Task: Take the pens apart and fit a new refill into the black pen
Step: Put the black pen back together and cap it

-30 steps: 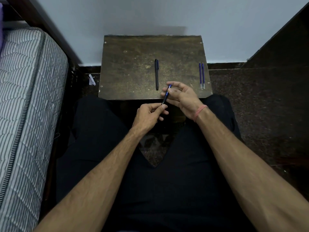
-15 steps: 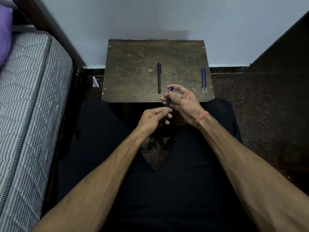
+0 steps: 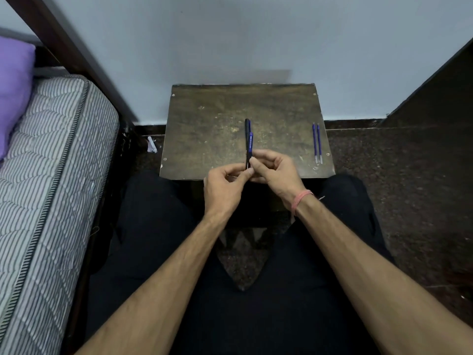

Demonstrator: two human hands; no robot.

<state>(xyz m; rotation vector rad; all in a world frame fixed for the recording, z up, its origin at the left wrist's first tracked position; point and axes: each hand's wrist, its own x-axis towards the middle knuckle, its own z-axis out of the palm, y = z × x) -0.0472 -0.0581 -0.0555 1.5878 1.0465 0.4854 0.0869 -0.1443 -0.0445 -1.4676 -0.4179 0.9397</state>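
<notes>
A small worn wooden table (image 3: 210,139) stands in front of my knees. On its middle lies a black pen (image 3: 247,124), pointing away from me. I hold a second dark pen with a blue clip (image 3: 251,143) right over it, so the two overlap in view. My left hand (image 3: 225,188) and my right hand (image 3: 273,172) both pinch the held pen's near end, fingertips touching. Two blue refills (image 3: 316,143) lie side by side near the table's right edge.
A striped mattress (image 3: 51,188) with a purple pillow (image 3: 12,93) runs along the left. A pale wall (image 3: 256,42) rises behind the table. Dark speckled floor (image 3: 396,175) and a dark panel (image 3: 448,98) lie to the right. A white scrap (image 3: 152,145) sits left of the table.
My hands have come together and shifted slightly left. The held pen has swung from a slant to nearly straight ahead, lining up over the pen on the table.
</notes>
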